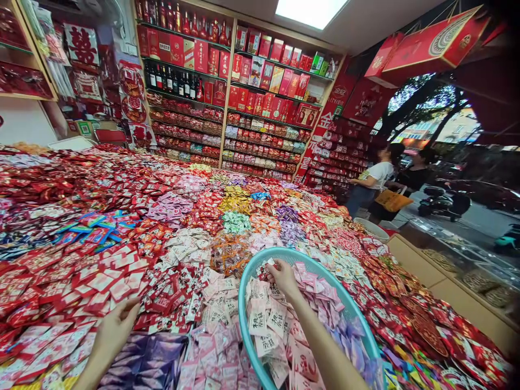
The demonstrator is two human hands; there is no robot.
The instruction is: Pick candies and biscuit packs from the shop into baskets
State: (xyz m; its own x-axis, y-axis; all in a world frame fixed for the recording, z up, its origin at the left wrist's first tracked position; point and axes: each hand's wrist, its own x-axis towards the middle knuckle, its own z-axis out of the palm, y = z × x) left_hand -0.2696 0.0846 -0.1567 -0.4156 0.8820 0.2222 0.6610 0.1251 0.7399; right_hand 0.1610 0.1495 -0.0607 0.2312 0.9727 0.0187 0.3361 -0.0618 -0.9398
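A turquoise plastic basket (244,314) stands on the piled candy packets, holding white, pink and purple packets. Over its far left part is my right hand (283,277), fingers closed on a small red and white packet (265,269). Lower left, my left hand (122,320) hovers at the edge of red and white packets (116,279); its fingers are curled, and what they hold, if anything, is hidden. Cream packets with black characters (221,300) lie just left of the basket, and dark purple packets (146,355) lie right of my left forearm.
Heaps of wrapped candy (162,184) spread across the wide display. Behind stand shelves (227,70) of bottles, red boxes and packets. Two people (377,176) stand at the right near a white tub (371,230); clear-topped bins (467,271) line the right side.
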